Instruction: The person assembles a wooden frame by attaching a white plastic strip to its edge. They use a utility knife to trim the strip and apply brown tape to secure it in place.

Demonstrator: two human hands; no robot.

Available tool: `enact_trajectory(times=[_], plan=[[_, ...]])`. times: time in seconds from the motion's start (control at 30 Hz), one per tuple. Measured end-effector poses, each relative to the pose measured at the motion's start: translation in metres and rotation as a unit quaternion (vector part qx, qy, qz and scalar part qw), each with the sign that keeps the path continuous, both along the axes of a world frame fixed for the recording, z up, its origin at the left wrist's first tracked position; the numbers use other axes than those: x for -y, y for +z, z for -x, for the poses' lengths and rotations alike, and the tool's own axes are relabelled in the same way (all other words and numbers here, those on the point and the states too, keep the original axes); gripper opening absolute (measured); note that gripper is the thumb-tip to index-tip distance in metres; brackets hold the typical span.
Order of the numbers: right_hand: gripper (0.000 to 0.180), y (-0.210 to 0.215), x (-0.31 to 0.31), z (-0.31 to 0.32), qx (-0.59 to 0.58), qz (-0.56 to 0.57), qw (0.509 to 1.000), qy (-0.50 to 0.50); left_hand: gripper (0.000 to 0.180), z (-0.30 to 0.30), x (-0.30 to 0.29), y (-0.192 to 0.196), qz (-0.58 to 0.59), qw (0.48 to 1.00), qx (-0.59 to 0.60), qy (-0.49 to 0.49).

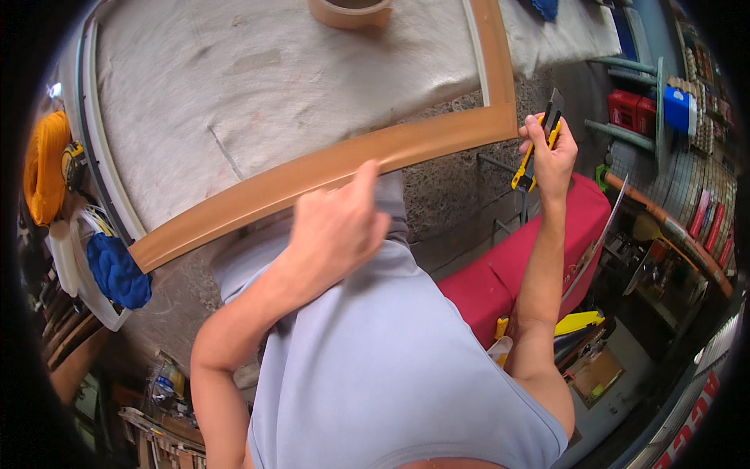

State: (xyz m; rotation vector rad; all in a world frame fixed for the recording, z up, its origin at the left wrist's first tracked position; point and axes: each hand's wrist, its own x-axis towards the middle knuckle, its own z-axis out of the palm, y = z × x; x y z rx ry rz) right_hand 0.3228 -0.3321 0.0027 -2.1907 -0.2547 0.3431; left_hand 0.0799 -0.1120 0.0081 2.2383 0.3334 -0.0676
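Note:
My right hand [551,152] grips a yellow and black utility knife [534,152], its blade pointing up and away from me, just beyond the frame's near right corner. My left hand [336,223] presses a stretched index finger on the near edge of a brown tape strip [258,191], its other fingers curled and holding nothing. This strip covers the near side of a rectangular frame. Similar brown tape runs along the right side, while the left side [101,141] shows bare grey and dark bars. A brown tape roll [351,14] lies inside the frame.
The frame rests on a table under a whitish cloth [273,94]. A red-covered object [500,281] stands below my right arm. Orange webbing [45,168], a tape measure [73,166] and blue cloth [119,270] hang at left. Metal shelving [660,117] with boxes stands right.

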Motion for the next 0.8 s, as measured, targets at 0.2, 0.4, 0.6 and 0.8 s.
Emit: enact_trajectory(times=[0.2, 0.4, 0.6, 0.8], plan=[[0.020, 0.019, 0.021, 0.007, -0.017, -0.032, 0.999, -0.028, 0.036, -0.087, 0.051, -0.005, 0.051, 0.996, 0.018, -0.072], [0.020, 0.025, 0.033, 0.012, -0.043, -0.039, 0.998, -0.038, 0.028, -0.137, 0.084, -0.014, 0.082, 0.992, 0.063, -0.067], [0.021, 0.019, 0.027, 0.011, -0.031, -0.002, 1.000, -0.004, 0.027, -0.153, 0.092, -0.014, 0.090, 0.990, 0.066, -0.090], [0.027, 0.021, 0.008, 0.011, 0.037, 0.106, 0.988, 0.109, 0.035, -0.140, 0.076, -0.011, 0.045, 0.993, 0.059, -0.095]])
